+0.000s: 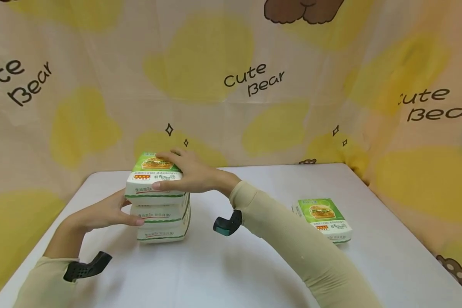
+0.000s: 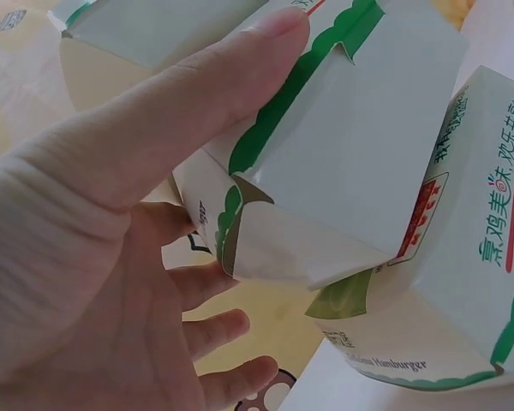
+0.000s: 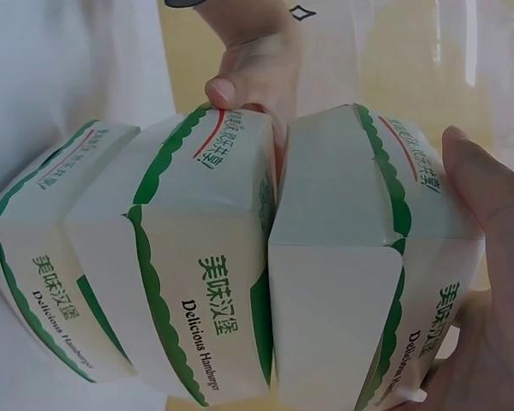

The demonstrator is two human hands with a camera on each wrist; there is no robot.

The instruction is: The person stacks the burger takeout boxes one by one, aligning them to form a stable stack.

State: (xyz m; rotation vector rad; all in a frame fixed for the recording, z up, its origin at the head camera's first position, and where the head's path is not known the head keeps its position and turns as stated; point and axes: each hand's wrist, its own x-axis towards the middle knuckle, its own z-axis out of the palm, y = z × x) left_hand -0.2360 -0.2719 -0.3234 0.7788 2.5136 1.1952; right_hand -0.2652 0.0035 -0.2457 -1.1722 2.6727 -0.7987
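Observation:
Three burger boxes, white with green lids, form a stack at the left of the table in the head view. My right hand grips the top burger box from its right side, thumb on the front face and fingers over the lid. The middle burger box is held at its left side by my left hand, its thumb across the front and fingers behind. Beneath it, the bottom burger box sits on the table. The right wrist view shows the top box tilted slightly against the middle box.
A fourth burger box lies apart on the right of the white table, partly behind my right sleeve. Patterned cloth hangs behind and beside the table. Each wrist wears a black mount.

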